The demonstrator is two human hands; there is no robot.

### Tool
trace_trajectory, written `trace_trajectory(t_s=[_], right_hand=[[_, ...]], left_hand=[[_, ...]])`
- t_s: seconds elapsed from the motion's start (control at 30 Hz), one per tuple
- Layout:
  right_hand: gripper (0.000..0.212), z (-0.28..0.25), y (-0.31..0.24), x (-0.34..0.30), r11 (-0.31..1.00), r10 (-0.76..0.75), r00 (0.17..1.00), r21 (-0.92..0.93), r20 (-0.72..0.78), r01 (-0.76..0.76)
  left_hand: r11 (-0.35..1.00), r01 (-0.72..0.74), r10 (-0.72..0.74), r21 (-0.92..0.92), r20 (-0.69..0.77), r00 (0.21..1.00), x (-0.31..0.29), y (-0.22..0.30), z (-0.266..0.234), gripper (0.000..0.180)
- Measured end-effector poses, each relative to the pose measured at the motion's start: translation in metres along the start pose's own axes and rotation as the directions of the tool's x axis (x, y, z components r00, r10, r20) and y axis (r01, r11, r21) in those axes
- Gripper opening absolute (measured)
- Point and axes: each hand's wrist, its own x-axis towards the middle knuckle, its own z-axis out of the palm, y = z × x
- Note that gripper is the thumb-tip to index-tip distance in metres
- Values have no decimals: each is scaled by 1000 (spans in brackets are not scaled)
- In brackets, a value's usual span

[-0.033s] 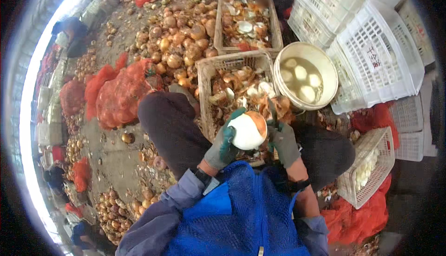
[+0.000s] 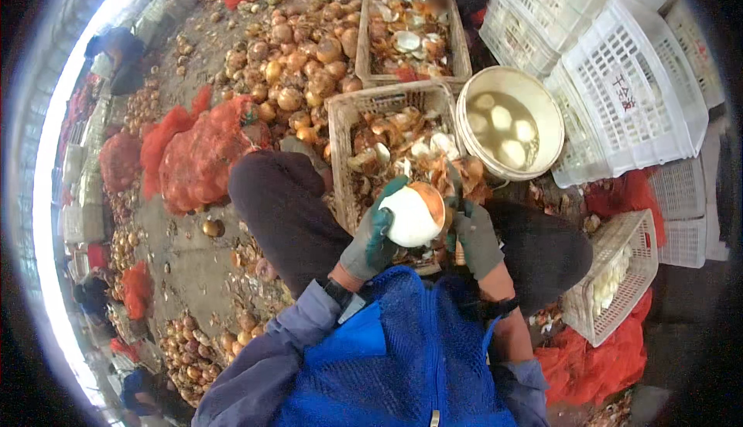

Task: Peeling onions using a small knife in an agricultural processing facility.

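Observation:
A large onion, mostly peeled white with brown skin left on its upper right, rests in my gloved left hand, whose fingers curl round its left side. On the onion's right, my gloved right hand is closed round a knife, its dark blade pointing up and away from me. Beneath both hands stands a crate heaped with onion skins and scraps. The knife's handle is mostly hidden by my fingers.
A white bucket of murky water with several peeled onions stands right of the crate. Beyond is another scrap crate, with a person behind it. Unpeeled onions and red mesh sacks lie left. White crates are stacked right, near a crate of peeled onions.
My right hand has shifted very slightly to the right, and the onion sits a touch higher in view. Both holds are the same.

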Motion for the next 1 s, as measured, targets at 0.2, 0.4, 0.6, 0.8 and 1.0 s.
trace_trajectory(t_s=[0.2,0.4,0.6,0.8,1.0], right_hand=[[41,-21,-39,-14,989,76,979,111,190,-98],[51,-19,-53,-34,977,-197,978,-67,63,201],[66,-13,-66,-33,786,-543,839,-332,30,521],[69,-13,-61,-35,919,-327,939,-196,106,342],[61,-9,-52,-29,913,-316,943,-237,103,332]], left_hand=[[996,59,-62,-69,-44,997,-1,-13,0,90],[952,166,-184,-258,-48,982,2,-17,-3,82],[959,135,-156,-251,-68,985,4,-18,5,82],[952,162,-175,-258,-26,984,4,-15,8,81],[950,141,-153,-278,-23,988,7,-23,-1,80]])
